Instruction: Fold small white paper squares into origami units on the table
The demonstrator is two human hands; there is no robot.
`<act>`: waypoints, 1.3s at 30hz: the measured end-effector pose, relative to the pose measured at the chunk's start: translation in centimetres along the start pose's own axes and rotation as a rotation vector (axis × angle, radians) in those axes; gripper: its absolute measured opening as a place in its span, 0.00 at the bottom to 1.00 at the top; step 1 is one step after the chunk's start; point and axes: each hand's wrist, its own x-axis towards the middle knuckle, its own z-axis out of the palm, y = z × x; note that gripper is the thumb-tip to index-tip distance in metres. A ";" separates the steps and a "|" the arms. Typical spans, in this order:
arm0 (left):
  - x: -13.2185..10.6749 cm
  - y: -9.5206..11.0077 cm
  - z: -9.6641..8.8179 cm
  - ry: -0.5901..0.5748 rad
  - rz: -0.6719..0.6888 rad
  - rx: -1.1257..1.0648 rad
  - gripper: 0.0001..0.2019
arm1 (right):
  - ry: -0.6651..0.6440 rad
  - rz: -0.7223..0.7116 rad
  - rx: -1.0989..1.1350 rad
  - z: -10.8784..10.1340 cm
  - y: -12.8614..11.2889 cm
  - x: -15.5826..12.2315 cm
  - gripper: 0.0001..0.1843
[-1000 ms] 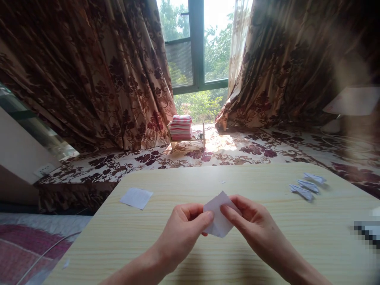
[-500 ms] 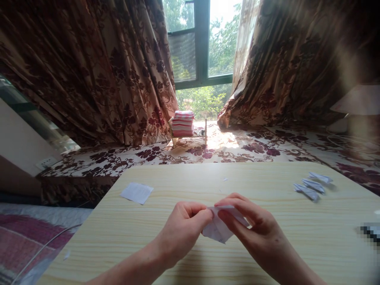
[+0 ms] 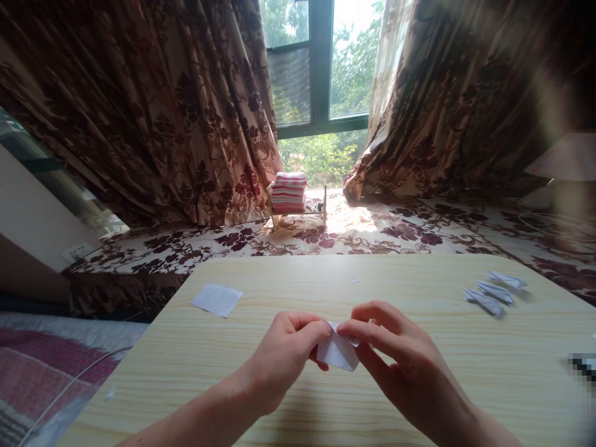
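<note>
A small piece of white folded paper (image 3: 338,352) is held between my hands above the table. My left hand (image 3: 286,357) pinches its left edge between thumb and curled fingers. On the other side, my right hand (image 3: 395,347) grips the paper's upper right part with thumb and fingertips, partly hiding it. A crease runs across the paper, and a bit of it shows behind my right fingers.
A stack of white paper sheets (image 3: 217,300) lies at the table's left. Three folded paper shapes (image 3: 495,294) rest at the right, near a pixelated dark object (image 3: 584,366). Paper scraps dot the wooden table (image 3: 209,366). Striped folded cloths (image 3: 288,192) sit beyond.
The paper has been turned and folded smaller between my hands. My right fingers have shifted their hold on its right side, and my left fingers now show beneath it.
</note>
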 end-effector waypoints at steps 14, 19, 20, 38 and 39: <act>0.1 -0.1 -0.2 0.033 0.098 0.227 0.12 | 0.032 -0.022 0.034 0.1 0.0 0.0 0.13; -0.1 0.1 -0.2 0.021 0.097 0.234 0.12 | 0.060 0.099 0.142 0.2 -0.3 0.1 0.10; -0.2 0.1 -0.2 0.016 0.087 0.231 0.11 | 0.066 0.113 0.155 0.2 -0.3 0.2 0.10; 0.1 0.0 -0.2 -0.019 0.003 -0.005 0.12 | 0.079 -0.070 0.018 0.1 -0.3 0.2 0.16; 0.1 0.1 -0.2 -0.026 -0.001 -0.029 0.12 | 0.078 -0.071 0.011 0.1 -0.3 0.2 0.16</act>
